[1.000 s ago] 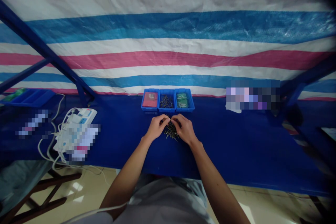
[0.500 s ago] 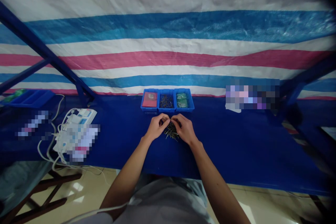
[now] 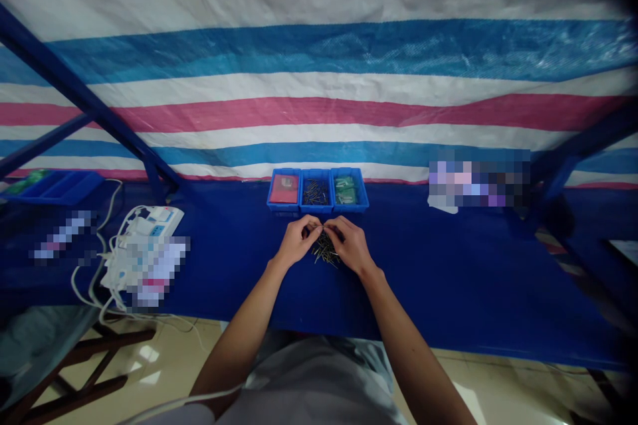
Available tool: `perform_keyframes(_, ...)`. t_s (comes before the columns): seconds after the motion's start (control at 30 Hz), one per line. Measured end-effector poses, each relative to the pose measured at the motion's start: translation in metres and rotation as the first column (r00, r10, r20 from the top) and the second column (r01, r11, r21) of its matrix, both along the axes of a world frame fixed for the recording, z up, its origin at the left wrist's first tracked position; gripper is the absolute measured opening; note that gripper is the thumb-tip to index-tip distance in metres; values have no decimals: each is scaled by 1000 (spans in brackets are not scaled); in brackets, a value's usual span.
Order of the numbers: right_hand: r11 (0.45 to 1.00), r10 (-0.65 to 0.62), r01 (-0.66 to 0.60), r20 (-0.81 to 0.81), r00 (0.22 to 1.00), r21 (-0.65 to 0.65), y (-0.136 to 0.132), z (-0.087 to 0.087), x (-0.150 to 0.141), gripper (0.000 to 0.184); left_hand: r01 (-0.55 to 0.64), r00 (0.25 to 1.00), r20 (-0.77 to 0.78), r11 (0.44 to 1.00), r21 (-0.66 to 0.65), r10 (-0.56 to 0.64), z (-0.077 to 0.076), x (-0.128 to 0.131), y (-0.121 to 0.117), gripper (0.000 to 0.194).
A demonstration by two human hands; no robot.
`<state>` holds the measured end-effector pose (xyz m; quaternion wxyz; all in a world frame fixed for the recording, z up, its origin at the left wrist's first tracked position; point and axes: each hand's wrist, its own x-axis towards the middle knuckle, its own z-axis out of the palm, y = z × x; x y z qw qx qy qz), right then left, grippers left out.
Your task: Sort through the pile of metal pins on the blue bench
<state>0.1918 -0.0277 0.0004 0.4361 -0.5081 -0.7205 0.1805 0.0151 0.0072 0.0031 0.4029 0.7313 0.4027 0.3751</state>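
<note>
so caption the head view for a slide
Left hand and right hand close together over a pile of metal pieces, by three blue bins.

Pile of screws [image 3: 325,254] is on the table [image 3: 438,279], between the left hand [image 3: 298,240] and right hand [image 3: 351,243]. Three bins [image 3: 316,210] in a row just behind it, more screws [image 3: 316,192] in the middle one. Power strip [image 3: 158,230] is off to the left, tarp [image 3: 319,113] hangs behind the whole lot
</note>
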Motion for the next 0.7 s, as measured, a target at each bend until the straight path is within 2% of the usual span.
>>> perform_keyframes(0.7,1000,-11,11,15,1000,3,1,-3,0,21,-11,1000,4,1000,-19,11,0,0,1,21)
